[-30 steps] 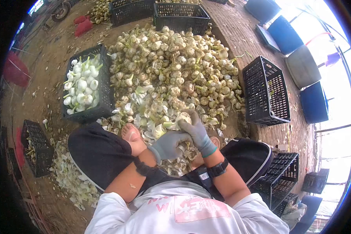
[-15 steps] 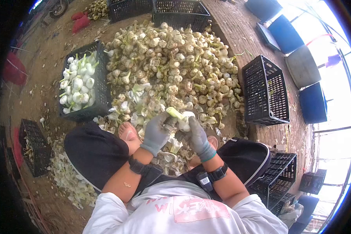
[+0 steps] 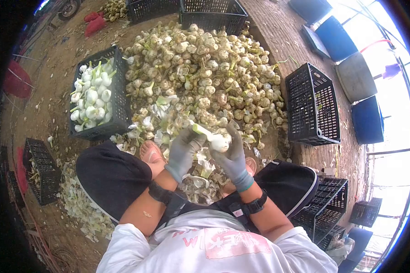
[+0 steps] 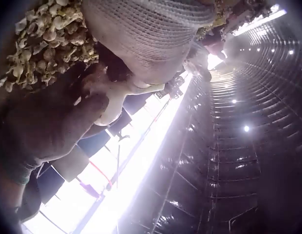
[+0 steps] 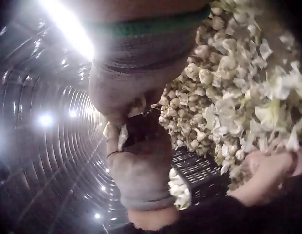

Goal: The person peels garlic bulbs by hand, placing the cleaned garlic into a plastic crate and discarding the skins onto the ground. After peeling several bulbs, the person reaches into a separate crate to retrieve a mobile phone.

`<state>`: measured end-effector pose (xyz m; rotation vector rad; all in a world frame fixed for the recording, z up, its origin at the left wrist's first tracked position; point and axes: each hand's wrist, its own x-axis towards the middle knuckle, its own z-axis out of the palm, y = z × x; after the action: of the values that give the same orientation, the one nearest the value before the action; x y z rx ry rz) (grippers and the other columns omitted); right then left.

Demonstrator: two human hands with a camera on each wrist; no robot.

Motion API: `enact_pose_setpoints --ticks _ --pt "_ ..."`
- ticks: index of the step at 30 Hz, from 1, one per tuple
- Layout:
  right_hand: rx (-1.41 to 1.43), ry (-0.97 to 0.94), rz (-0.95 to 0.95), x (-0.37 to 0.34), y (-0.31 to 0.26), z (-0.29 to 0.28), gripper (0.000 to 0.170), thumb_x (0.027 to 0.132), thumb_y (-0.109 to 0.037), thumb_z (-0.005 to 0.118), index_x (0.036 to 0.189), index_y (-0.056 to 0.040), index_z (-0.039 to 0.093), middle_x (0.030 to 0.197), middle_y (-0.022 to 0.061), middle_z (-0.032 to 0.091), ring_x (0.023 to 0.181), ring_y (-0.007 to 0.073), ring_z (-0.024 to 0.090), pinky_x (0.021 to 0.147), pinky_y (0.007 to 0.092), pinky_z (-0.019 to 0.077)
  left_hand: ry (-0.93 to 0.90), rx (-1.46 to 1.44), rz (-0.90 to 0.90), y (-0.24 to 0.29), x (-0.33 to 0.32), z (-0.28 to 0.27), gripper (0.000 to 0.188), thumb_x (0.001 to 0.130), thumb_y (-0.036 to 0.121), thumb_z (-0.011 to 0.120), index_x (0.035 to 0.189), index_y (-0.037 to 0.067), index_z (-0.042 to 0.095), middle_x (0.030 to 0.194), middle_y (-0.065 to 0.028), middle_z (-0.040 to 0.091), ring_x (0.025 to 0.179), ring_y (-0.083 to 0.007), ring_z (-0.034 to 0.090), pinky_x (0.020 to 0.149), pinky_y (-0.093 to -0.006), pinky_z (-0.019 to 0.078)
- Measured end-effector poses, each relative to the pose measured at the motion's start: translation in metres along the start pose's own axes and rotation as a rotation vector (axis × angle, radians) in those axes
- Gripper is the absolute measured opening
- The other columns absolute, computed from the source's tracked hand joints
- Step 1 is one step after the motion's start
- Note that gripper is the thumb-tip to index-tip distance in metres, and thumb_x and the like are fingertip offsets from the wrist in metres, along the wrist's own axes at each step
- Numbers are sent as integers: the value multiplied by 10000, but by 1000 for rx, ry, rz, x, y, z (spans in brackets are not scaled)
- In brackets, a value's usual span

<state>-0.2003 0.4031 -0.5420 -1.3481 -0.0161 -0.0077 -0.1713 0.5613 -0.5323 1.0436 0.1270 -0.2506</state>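
Note:
In the head view, a white garlic bulb (image 3: 220, 143) with a pale green stem lies between two grey-gloved hands above the lap. The left hand (image 3: 185, 149) pinches the stem; the right hand (image 3: 233, 157) holds the bulb, fingers curled around its far side. The left wrist view shows the bulb (image 4: 112, 105) between the left glove (image 4: 146, 39) and the right glove (image 4: 53, 122). In the right wrist view the gloves hide most of the bulb. Just beyond the hands spreads a heap of unpeeled garlic (image 3: 205, 77), with loose skins (image 3: 161, 113) at its near edge.
A black crate of white bulbs (image 3: 118, 95) stands left of the heap. Another black crate (image 3: 300, 104) stands at the right, with more crates (image 3: 214, 20) at the back. Blue bins (image 3: 368, 120) line the far right. Peelings (image 3: 84, 204) lie by the left knee.
The hands were close together around the bulb, then the left moved left onto the stem. The bulb, dirty-looking at first, now shows smooth and white. The right fingers have curled further round it.

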Motion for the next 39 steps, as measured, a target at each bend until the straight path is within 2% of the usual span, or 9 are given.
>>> enact_pose_setpoints --ticks 2,4,13,22,24,27,29,34,39 --pt "-100 11 -79 2 -2 -4 826 691 -61 792 1384 -26 344 1386 137 390 1258 262 431 1058 372 349 -41 -13 -39 2 1 -3 279 910 131 624 1156 20 551 1080 -55 624 946 -114 601 831 -271 489" --pt "-723 68 -332 0 -16 -1 707 673 -86 807 1290 -60 464 1333 154 429 1236 308 452 1030 397 383 -31 -204 -164 6 1 0 288 926 180 607 1157 16 553 1087 -54 626 949 -113 600 842 -271 488" --pt "-993 46 -739 -3 -12 0 435 558 -70 758 975 -135 653 1152 142 498 1068 382 517 869 453 466 -151 -2 -75 14 -6 8 475 945 277 574 1322 14 454 1199 -93 593 1060 -151 574 896 -272 475" --pt "-816 168 -521 -6 -16 1 664 609 -28 795 1205 -104 512 1212 163 488 1102 346 518 939 416 448 -95 401 213 -6 -6 0 327 961 206 530 1222 10 534 1064 -72 635 967 -151 596 836 -290 472" --pt "-61 135 -138 -6 -13 4 714 622 -40 801 1254 -27 470 1286 155 465 1154 308 502 982 402 431 -45 460 240 -13 -7 0 283 941 184 553 1174 24 565 1015 -70 648 927 -163 609 812 -300 479" --pt "408 63 201 -1 -21 3 503 853 -193 621 1284 -3 445 1223 119 520 1098 250 550 963 388 455 85 521 442 -8 -9 8 197 883 83 564 1074 53 599 901 -54 647 826 -168 612 755 -302 485" --pt "678 71 489 1 -12 5 423 993 -346 389 1260 -29 474 1087 86 591 1002 189 594 880 351 499 -217 907 810 7 -11 10 219 837 3 521 1036 60 595 857 -49 628 799 -146 604 725 -282 482" --pt "309 -134 268 -7 22 -24 600 953 -529 435 1305 -43 448 1057 46 604 912 124 593 768 276 505 -51 42 61 -6 -15 5 178 878 -15 498 1027 35 583 952 -6 614 877 -88 568 774 -243 475" --pt "689 -278 449 0 -35 15 805 892 -582 508 1446 -43 286 1126 23 565 936 85 572 792 244 490 10 224 -1 -20 7 -20 228 863 34 532 1084 56 586 1014 -63 641 938 -158 605 807 -292 481"
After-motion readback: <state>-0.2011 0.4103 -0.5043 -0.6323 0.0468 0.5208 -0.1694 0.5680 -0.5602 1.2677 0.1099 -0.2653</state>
